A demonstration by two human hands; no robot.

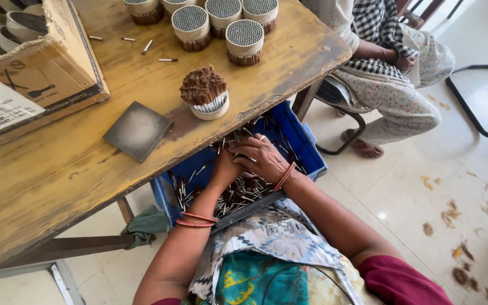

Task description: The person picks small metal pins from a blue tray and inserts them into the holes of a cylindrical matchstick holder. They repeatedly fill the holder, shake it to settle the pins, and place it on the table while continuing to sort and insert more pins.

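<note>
Hands (pixel 255 161) gathering thin bristly brushes (pixel 238 195)

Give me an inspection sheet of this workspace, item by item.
Surface: worn yellow wooden table, stained and scuffed.
Job's things: blue crate under the table edge, full of small metal-tipped brushes; one white cup of brushes bristle-up on the table.
Clutter: grey square pad, cardboard box, filled round holders, loose brushes on the tabletop.
Hands: left hand and right hand both down in the crate among the brushes; grip hidden.
Cables: thin dark cord across the lap.
Surroundings: seated person opposite; brown debris on tiled floor.
</note>
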